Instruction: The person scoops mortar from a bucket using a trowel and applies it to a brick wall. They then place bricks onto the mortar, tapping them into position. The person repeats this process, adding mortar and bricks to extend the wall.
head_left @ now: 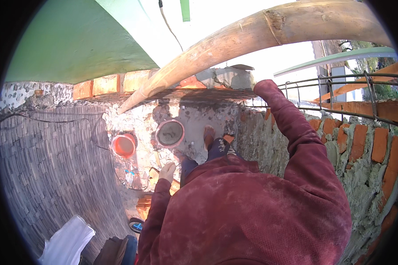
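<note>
My left hand hangs low beside my left leg, with its fingers loosely extended and nothing seen in them. My right arm, in a dusty maroon sleeve, reaches forward to the top of a low brick wall. The cuff hides nearly all of my right hand, so its grip does not show. Just past the cuff, a dark flat blade-like piece lies over grey mortar on the bricks. Below the wall stand a round tub of grey wet mortar and an orange bucket.
A thick bamboo pole slants across in front of me. Steel rebar caging runs at the right, above a rough brick wall. Loose bricks lie on the floor at the left. A white cloth is at the lower left.
</note>
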`<action>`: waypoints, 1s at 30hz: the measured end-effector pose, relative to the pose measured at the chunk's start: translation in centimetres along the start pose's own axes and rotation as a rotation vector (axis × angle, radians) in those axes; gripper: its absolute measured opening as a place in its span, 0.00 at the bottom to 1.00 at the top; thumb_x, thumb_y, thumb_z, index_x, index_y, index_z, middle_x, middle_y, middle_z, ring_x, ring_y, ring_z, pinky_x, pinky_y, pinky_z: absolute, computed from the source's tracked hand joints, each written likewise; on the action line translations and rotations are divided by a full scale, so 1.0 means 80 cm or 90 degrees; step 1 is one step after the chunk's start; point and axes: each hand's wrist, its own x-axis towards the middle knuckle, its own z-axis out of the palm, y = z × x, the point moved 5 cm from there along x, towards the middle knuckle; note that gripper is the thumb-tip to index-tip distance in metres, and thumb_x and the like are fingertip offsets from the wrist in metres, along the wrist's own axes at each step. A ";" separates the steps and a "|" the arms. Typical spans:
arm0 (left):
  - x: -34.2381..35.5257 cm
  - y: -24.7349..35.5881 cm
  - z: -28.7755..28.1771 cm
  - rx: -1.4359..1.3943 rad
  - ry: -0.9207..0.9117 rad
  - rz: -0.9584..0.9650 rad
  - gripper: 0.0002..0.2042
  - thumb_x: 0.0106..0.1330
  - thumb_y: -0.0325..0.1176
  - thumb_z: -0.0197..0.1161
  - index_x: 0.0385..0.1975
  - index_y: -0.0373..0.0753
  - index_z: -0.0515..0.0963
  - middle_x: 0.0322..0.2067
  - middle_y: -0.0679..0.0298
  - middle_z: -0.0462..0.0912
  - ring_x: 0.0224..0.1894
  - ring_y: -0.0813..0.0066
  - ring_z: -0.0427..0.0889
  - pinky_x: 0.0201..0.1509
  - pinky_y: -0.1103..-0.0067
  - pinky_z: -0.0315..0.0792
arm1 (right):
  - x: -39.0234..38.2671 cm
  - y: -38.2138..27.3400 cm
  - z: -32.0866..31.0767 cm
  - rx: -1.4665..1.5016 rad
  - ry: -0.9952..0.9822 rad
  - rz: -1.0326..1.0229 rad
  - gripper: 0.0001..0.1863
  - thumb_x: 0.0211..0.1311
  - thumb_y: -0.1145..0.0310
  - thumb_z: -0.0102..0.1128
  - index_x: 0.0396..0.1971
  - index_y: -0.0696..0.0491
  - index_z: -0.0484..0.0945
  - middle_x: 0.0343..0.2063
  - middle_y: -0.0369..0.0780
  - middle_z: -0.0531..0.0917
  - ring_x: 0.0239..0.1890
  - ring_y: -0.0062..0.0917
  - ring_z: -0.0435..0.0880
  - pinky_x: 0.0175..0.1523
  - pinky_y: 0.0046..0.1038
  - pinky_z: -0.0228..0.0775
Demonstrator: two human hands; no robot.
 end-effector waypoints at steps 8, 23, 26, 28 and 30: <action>-0.014 -0.036 0.001 -0.062 0.054 -0.002 0.22 0.71 0.42 0.61 0.55 0.30 0.81 0.51 0.51 0.86 0.55 0.63 0.83 0.61 0.72 0.74 | -0.050 -0.040 -0.114 0.031 -0.079 -0.060 0.09 0.63 0.69 0.60 0.38 0.53 0.86 0.38 0.50 0.88 0.44 0.44 0.88 0.50 0.40 0.78; -0.028 -0.188 0.055 -0.113 -0.046 -0.096 0.22 0.70 0.42 0.62 0.57 0.31 0.80 0.52 0.55 0.86 0.54 0.68 0.83 0.60 0.75 0.74 | -0.073 -0.223 -0.028 -0.239 -0.172 -0.194 0.14 0.60 0.70 0.60 0.46 0.52 0.83 0.40 0.49 0.88 0.47 0.45 0.88 0.51 0.43 0.80; -0.045 -0.188 0.039 0.065 -0.033 -0.025 0.25 0.67 0.45 0.66 0.58 0.34 0.80 0.55 0.49 0.83 0.60 0.56 0.81 0.65 0.69 0.73 | -0.127 -0.271 0.001 -0.158 -0.205 -0.231 0.16 0.63 0.66 0.58 0.49 0.53 0.81 0.40 0.50 0.87 0.45 0.46 0.88 0.50 0.45 0.79; -0.056 -0.209 0.053 0.137 -0.083 -0.126 0.35 0.61 0.56 0.69 0.65 0.43 0.75 0.69 0.45 0.68 0.72 0.46 0.66 0.73 0.63 0.65 | -0.158 -0.294 0.078 -0.104 -0.242 -0.277 0.17 0.65 0.61 0.58 0.50 0.53 0.80 0.39 0.51 0.87 0.44 0.48 0.87 0.51 0.45 0.79; -0.057 -0.230 0.074 0.166 -0.124 -0.185 0.42 0.57 0.61 0.70 0.72 0.52 0.68 0.75 0.47 0.56 0.77 0.42 0.53 0.77 0.56 0.57 | -0.174 -0.349 0.175 -0.103 -0.325 -0.273 0.18 0.65 0.60 0.58 0.51 0.52 0.80 0.40 0.51 0.88 0.45 0.47 0.87 0.51 0.46 0.79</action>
